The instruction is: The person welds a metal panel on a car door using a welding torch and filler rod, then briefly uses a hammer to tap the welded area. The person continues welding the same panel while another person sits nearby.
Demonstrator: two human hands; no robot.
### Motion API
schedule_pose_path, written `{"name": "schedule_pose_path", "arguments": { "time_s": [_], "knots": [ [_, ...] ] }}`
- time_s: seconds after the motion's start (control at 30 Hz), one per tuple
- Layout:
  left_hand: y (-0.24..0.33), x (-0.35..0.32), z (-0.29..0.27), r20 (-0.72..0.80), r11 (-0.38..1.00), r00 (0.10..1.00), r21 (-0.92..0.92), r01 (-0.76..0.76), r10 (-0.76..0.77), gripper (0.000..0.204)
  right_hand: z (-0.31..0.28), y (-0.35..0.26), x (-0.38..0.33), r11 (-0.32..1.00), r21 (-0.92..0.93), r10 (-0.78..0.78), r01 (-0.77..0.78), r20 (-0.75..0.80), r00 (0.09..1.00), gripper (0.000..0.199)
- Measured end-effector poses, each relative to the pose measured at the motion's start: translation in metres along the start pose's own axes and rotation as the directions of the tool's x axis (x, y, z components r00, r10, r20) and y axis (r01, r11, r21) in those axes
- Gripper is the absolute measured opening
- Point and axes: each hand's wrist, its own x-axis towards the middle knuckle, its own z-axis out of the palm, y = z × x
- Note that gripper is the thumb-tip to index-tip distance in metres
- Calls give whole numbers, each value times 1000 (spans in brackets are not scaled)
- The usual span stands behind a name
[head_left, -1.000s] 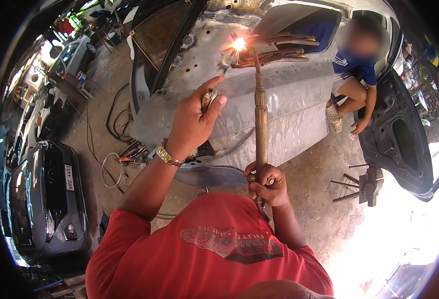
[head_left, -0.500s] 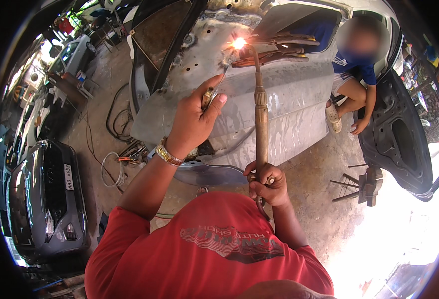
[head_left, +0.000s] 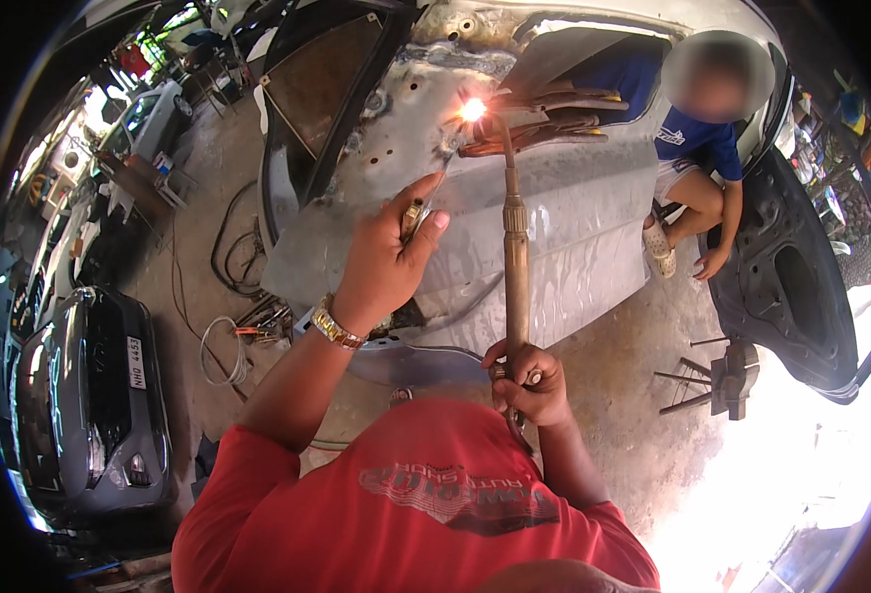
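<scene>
Head view shows the right hand point(head_left: 532, 383) closed around the base of a long brass torch point(head_left: 515, 247), whose axis runs almost straight up the frame to a bright flame point(head_left: 473, 109) at upper centre. That flame touches the grey car body panel point(head_left: 554, 227). The left hand point(head_left: 388, 259), left of the torch shaft and nearer the flame, pinches a thin filler rod point(head_left: 425, 203) angled up and right toward the glowing spot. A seated person point(head_left: 697, 158) is at upper right.
</scene>
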Motion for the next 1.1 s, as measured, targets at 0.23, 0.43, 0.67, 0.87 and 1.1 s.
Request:
{"name": "schedule_pose_path", "arguments": {
  "time_s": [0.23, 0.43, 0.67, 0.87, 1.1],
  "knots": [
    [2, 0, 2, -5, 999, 1000, -31, 23, -23, 44, 2, -1, -3, 999, 16, 51, -50, -40, 998, 31],
    [1, -1, 0, 4, 1000, 1000, -13, 21, -21, 45, 0, 3, -4, 998, 42, 39, -38, -21, 999, 30],
    [2, -1, 0, 3, 1000, 1000, -10, 28, -28, 45, 1, 3, -4, 997, 47, 60, -59, -32, 998, 29],
    [0, 0, -1, 9, 1000, 1000, 29, 7, -8, 44, -1, 1, -3, 996, 36, 82, -81, -23, 996, 29],
    [1, 0, 1, -6, 1000, 1000, -14, 9, -10, 44, -2, 7, -3, 1000, 20, -9, 9, 7, 1000, 29]
  ]
}}
